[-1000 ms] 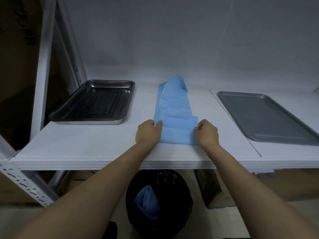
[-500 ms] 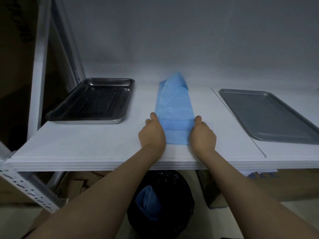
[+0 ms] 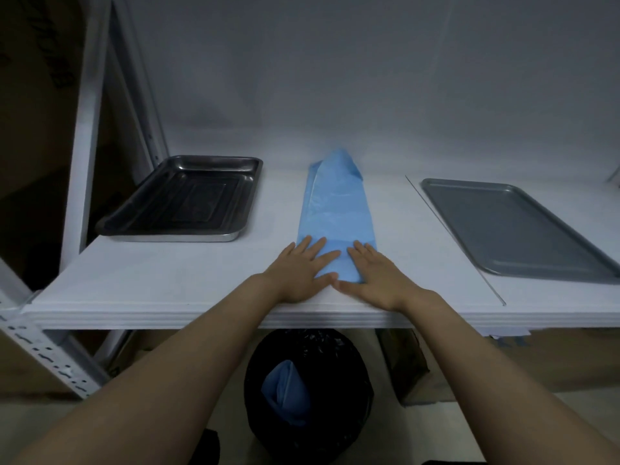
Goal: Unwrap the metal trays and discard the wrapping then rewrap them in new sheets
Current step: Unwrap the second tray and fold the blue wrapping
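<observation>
Ok, both your hands are flat on the near end of the blue sheet (image 3: 335, 209), palms down. Left hand (image 3: 302, 268): fingers straight and spread, holding nothing, just pressing the sheet's left near corner. Right hand (image 3: 377, 275): same pose, fingers straight, pressing the right near corner. Your thumbs almost meet just short of the shelf's front edge.

The sheet is folded into a long narrow strip. It lies at mid-width of the shelf (image 3: 161, 286) and runs from near the front edge to the back edge, where its far end curls up against the wall.

The deep tray (image 3: 188, 199) is bare and sits towards the shelf's back left corner, well apart from the sheet. Its left side is close to the shelf's left edge, by the rack post (image 3: 84, 135).

The flat tray (image 3: 513, 226) is also bare, on the right part of the shelf, and runs off the right side of the view. A thin seam (image 3: 453, 236) in the shelf surface runs between it and the sheet.

Below the front edge, between your forearms, stands a black-lined bin (image 3: 352, 380) with crumpled blue wrapping (image 3: 283, 394) inside. A cardboard box (image 3: 412, 367) stands just right of the bin on the floor.
</observation>
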